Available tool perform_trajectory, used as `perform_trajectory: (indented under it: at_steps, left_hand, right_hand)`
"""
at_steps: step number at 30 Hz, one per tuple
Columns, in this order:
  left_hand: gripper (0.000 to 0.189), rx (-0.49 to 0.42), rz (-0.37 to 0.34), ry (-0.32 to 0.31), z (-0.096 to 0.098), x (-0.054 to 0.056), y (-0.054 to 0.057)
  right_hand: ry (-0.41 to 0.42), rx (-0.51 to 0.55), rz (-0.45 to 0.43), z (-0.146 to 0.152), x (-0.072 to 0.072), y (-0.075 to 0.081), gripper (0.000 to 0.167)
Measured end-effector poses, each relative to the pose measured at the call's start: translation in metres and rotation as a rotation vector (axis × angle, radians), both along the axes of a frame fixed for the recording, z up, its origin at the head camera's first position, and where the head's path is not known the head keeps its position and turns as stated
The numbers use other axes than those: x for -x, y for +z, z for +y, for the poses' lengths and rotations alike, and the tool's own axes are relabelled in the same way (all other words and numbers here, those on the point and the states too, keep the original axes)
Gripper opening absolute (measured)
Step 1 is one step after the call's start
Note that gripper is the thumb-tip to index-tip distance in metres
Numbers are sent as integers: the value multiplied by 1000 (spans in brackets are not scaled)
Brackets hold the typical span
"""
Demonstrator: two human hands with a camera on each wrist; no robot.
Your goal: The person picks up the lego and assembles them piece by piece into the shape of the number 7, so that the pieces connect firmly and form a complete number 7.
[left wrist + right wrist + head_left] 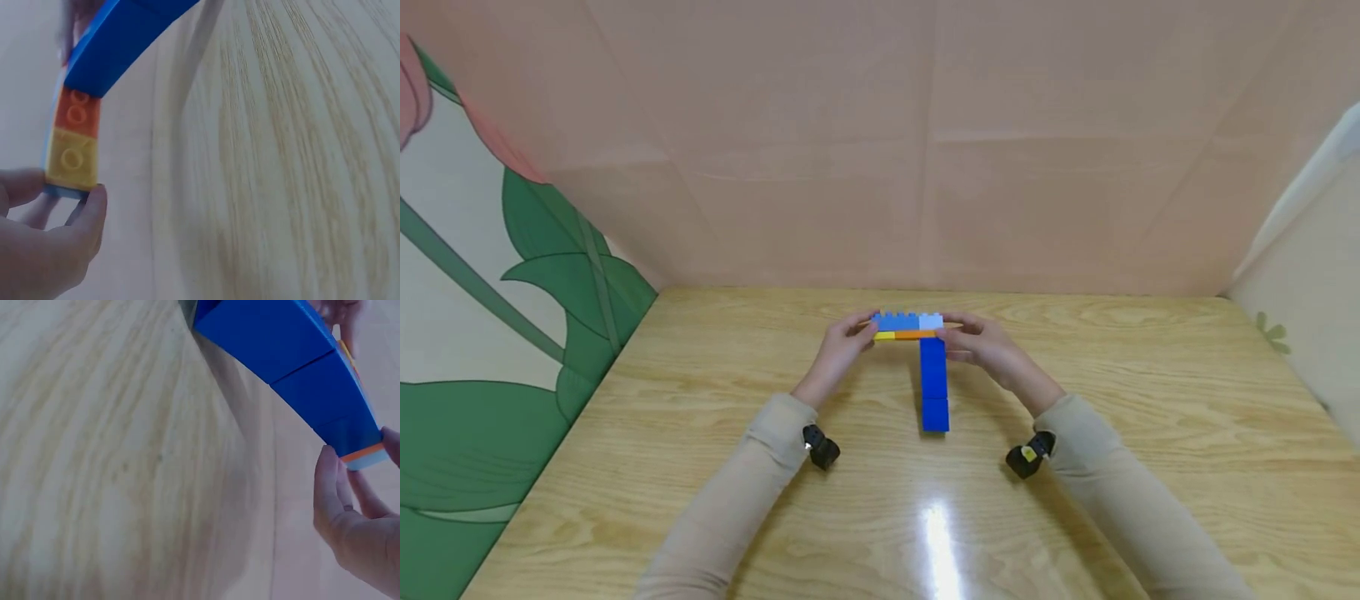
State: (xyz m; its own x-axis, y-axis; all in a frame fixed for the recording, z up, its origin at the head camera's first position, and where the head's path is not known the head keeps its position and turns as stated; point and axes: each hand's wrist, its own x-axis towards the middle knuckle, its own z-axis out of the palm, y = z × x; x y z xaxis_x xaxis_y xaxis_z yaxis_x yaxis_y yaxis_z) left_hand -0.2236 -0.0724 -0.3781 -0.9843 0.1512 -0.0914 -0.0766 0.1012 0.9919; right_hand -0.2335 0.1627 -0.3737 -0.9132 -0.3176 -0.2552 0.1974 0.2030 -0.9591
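A toy building-brick structure is between the two hands. Its dark blue brick column (934, 371) reaches down from the right part of a crossbar; I cannot tell whether its lower end touches the table. The crossbar has a thin layer with a yellow brick (73, 159) and an orange brick (910, 335), under a lighter blue brick (897, 322) and a pale blue brick (931, 321). My left hand (841, 348) pinches the crossbar's left end, at the yellow brick. At the right end, my right hand (992, 348) pinches the orange and pale blue bricks above the column.
The wooden table (1150, 392) extends around the structure. A plain pinkish backdrop (805, 167) rises behind its far edge. On the left stands a leaf-patterned panel (467, 433), and a pale panel (1318, 275) borders the right side. Each wrist wears a small black camera (822, 447).
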Motion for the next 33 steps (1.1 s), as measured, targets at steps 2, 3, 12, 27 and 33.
perform_trajectory:
  at_steps: [2, 3, 12, 27, 33]
  left_hand:
    - [42, -3, -43, -8, 0, 2, -2]
    - [42, -7, -65, -10, 0, 2, -3]
    - [45, -23, -157, -4, 1, 8, -11]
    - [40, 39, -180, 0, 0, 11, -23]
    - [39, 58, -188, 22, 1, 11, -27]
  right_hand:
    - [5, -12, -22, 0, 0, -3, 58]
    - [6, -12, -34, 0, 1, -4, 58]
    - [37, 17, -62, -2, 1, -13, 58]
    - [33, -23, -160, -8, 4, -17, 51]
    - [18, 0, -186, -9, 3, -17, 51]
